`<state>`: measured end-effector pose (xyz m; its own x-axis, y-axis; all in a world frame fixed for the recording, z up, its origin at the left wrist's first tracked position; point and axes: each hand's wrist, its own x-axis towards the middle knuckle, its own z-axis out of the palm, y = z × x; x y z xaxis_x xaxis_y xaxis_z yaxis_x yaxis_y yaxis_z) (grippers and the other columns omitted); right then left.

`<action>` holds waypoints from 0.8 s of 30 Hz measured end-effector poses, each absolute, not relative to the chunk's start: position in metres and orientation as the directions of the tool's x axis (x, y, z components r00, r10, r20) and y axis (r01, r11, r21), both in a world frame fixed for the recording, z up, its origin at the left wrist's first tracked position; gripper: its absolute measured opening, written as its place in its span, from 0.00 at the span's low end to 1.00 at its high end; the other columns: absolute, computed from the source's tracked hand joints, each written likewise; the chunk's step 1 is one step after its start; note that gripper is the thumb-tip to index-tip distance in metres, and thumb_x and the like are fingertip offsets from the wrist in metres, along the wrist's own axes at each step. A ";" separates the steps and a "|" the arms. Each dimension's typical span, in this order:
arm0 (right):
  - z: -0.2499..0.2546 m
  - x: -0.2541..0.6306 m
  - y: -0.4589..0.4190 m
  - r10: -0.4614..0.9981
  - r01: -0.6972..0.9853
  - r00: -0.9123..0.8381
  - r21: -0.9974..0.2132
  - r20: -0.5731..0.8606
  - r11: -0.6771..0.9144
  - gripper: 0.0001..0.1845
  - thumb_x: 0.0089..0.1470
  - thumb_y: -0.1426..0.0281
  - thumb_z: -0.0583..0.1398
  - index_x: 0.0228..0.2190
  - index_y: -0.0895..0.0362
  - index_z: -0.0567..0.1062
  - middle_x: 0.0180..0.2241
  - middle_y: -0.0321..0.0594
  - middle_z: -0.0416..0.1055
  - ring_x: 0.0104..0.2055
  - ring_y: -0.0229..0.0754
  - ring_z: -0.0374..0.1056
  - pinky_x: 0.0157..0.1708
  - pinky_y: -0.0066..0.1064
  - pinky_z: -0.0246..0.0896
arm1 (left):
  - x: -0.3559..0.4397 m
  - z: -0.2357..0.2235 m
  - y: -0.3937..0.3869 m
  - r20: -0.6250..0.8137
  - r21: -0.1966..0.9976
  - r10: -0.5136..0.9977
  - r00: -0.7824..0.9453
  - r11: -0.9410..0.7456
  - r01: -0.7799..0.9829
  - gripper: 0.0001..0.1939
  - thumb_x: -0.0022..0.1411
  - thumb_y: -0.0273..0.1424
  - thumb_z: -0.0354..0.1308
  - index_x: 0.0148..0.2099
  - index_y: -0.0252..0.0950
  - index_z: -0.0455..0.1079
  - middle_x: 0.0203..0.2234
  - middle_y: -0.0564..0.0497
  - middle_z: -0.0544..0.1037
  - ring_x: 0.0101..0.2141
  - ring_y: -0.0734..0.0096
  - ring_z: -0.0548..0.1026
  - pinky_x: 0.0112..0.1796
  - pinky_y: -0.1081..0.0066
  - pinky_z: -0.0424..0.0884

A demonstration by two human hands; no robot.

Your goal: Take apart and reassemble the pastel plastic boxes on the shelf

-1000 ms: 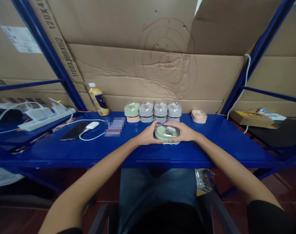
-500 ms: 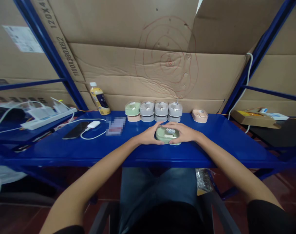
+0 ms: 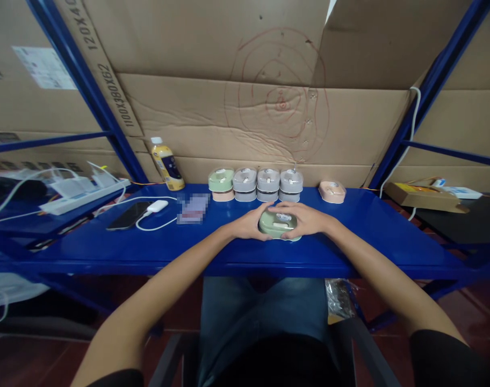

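Note:
A green lidded box (image 3: pixel 278 227), rounded at the corners and with a pale tab on its top, sits on the blue table (image 3: pixel 180 250) near the front edge. My left hand (image 3: pixel 251 223) is wrapped round its left side, and my right hand (image 3: pixel 305 219) round its right side. The fingertips come close together behind the box, with both thumbs at the front. Behind my hands stand stacked boxes of the same shape: a green box (image 3: pixel 221 180) on a peach one, and several grey boxes (image 3: pixel 245 179). A single peach box (image 3: pixel 332 192) stands farther right.
Left of the stacks stands a yellow bottle (image 3: pixel 167 164). A phone (image 3: pixel 128 215), a white charger (image 3: pixel 157 206) with its cable and a blurred-out item (image 3: pixel 193 208) lie at the left. Cardboard (image 3: pixel 180 113) backs the table. An opened carton (image 3: pixel 424 197) rests at the right.
The view has shifted very slightly. Both hands stay round the green box, and no other object has visibly moved.

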<state>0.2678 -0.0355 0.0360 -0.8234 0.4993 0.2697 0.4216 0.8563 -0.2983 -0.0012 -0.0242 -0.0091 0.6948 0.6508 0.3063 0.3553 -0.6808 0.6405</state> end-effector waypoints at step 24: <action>0.040 0.269 -0.035 0.485 0.417 -0.836 -0.276 0.257 0.866 0.49 0.49 0.55 0.73 0.70 0.48 0.68 0.60 0.48 0.70 0.58 0.59 0.70 0.60 0.51 0.67 | 0.002 -0.005 -0.024 0.252 0.678 0.668 0.701 -0.638 0.365 0.62 0.47 0.41 0.78 0.77 0.37 0.50 0.71 0.33 0.63 0.69 0.33 0.64 0.67 0.39 0.62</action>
